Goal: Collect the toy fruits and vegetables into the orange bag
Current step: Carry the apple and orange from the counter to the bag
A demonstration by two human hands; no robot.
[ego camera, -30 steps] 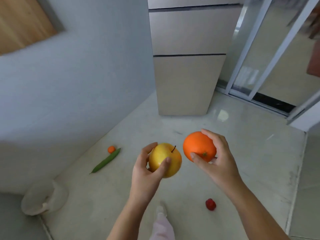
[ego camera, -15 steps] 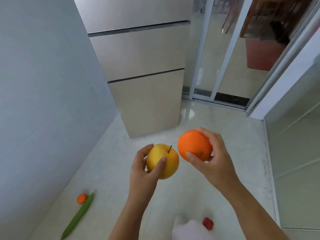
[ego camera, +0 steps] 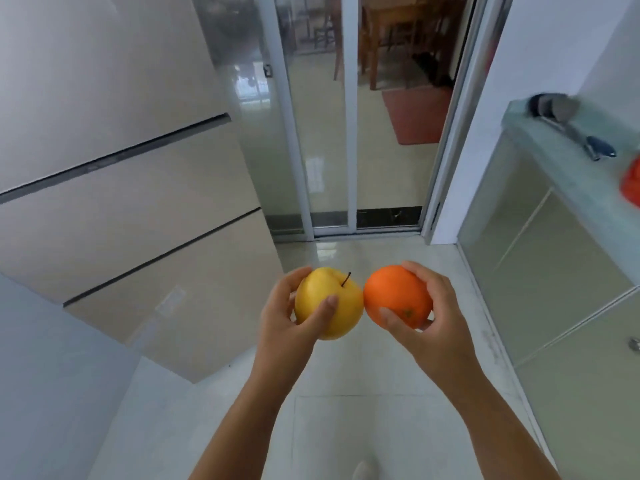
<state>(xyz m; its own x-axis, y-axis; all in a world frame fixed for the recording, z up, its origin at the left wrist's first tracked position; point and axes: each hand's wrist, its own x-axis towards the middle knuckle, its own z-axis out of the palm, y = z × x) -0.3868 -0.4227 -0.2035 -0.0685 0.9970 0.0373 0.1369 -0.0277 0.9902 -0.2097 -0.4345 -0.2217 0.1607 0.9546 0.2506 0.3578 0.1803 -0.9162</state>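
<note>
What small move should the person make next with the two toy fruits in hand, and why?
Probably turn right and carry both toward the counter. The left hand grips the yellow apple, the right hand grips the orange, so both are full; an orange object on it, cut off by the frame, may be the bag.

Left hand (ego camera: 284,327) holds a yellow apple (ego camera: 329,303), right hand (ego camera: 429,320) an orange (ego camera: 396,296).

Orange shape (ego camera: 632,186) cut off right, utensil (ego camera: 568,128) blurred
</note>
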